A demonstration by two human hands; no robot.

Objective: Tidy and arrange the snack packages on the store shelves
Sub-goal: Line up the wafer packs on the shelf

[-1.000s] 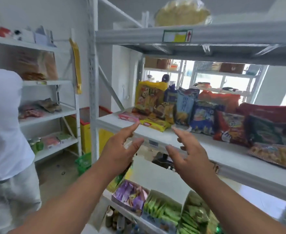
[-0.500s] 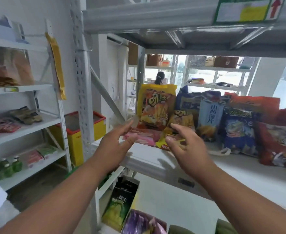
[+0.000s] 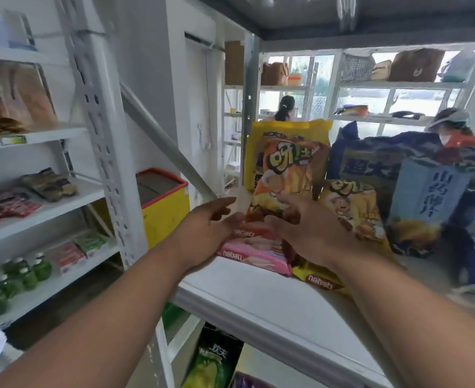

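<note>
Both hands advanced onto the shelf (image 3: pixel 258 301) since a second ago.
Left hand (image 3: pixel 202 233) and right hand (image 3: pixel 309 231), fingers spread, holding nothing, over the pink wafer packs (image 3: pixel 254 249) lying flat at shelf front. Step: reaching; next likely needs a grasp to straighten them.

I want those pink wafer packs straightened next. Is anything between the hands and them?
Nothing visible. The left hand is already at the pink wafer packs' left end; the right hand hangs just above their right end and the yellow wafer pack.
</note>
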